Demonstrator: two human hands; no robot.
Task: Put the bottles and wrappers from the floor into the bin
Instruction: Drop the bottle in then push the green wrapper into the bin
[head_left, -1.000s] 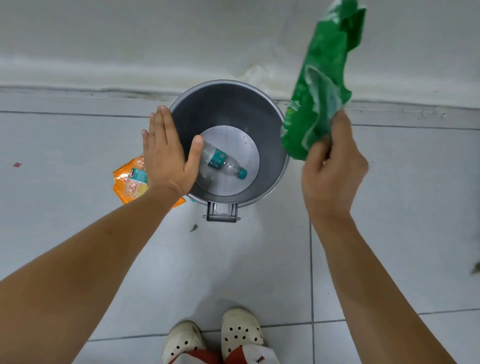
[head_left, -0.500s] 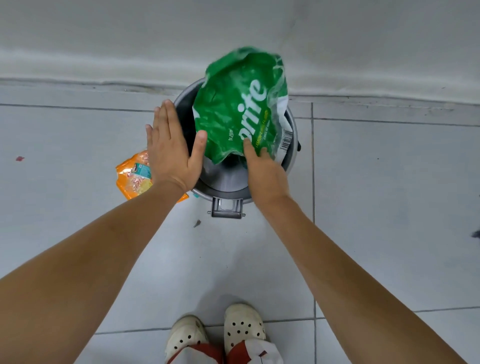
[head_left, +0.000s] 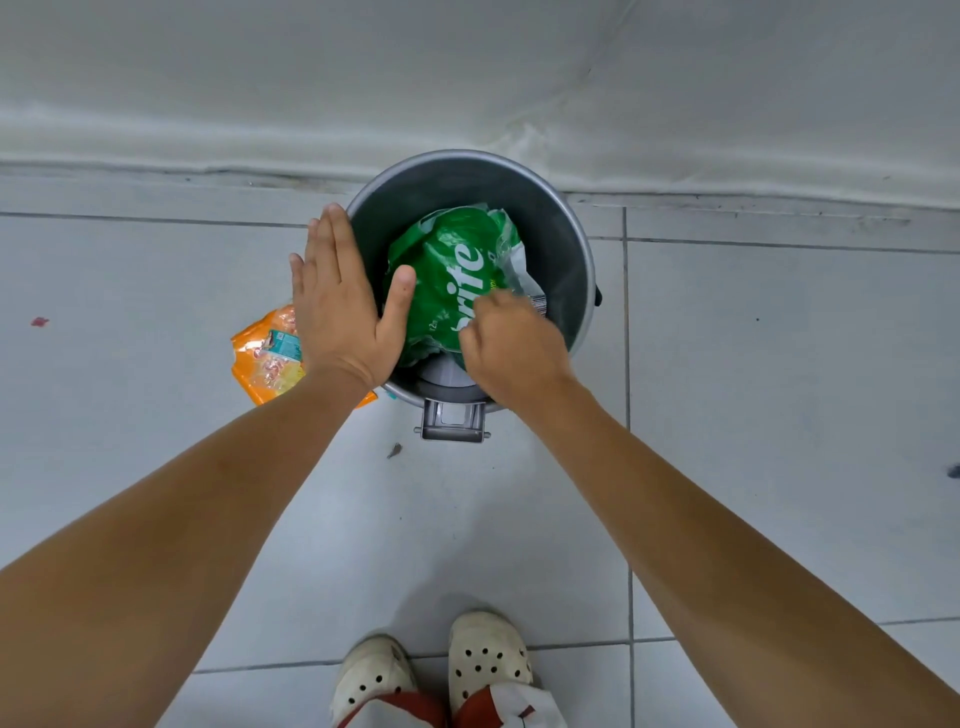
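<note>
A round grey metal bin (head_left: 566, 249) stands on the tiled floor against the wall. Inside it lies a crumpled green Sprite wrapper (head_left: 452, 270), covering the bottom. My right hand (head_left: 511, 345) reaches over the near rim, its fingers curled on the wrapper's lower edge. My left hand (head_left: 343, 306) is flat with its fingers together, resting on the bin's left rim, thumb inside. An orange snack wrapper (head_left: 265, 358) lies on the floor just left of the bin, partly hidden behind my left hand. The bottle in the bin is hidden under the green wrapper.
The bin's foot pedal (head_left: 452, 423) points toward me. My two feet in white perforated clogs (head_left: 431, 670) stand at the bottom. A small dark scrap (head_left: 395, 449) lies near the pedal and a red speck (head_left: 39, 322) at far left.
My right hand has swung the green wrapper from high on the right down into the bin. My left hand has stayed on the rim.
</note>
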